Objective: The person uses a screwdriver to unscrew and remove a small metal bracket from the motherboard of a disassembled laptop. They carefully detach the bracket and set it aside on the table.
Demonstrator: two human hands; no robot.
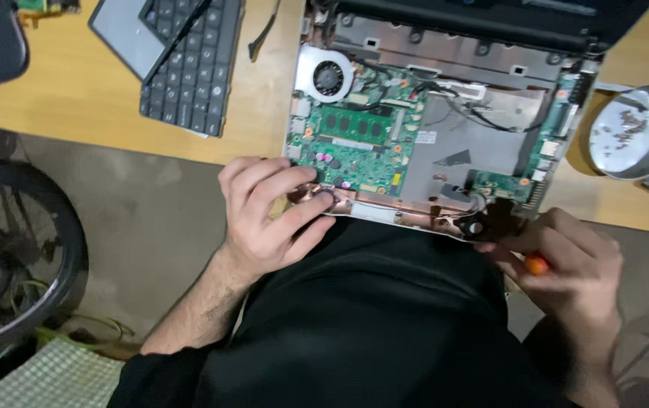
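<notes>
Laptop (445, 113) lies opened up on the surface (75, 98), its near edge hanging over the person's lap, just beyond both hands. Well out past the left hand (268, 215) sits the keyboard (192, 64), already off. That hand presses curled fingers on the near-left corner, holding nothing. Between and beyond the hands, the green board (358, 140) and fan (328, 78) are bare yet seem still mounted. The right hand (566, 261) grips an orange-handled screwdriver (536, 264) at the near-right corner. Beyond it, a dish (638, 132) holds screws.
</notes>
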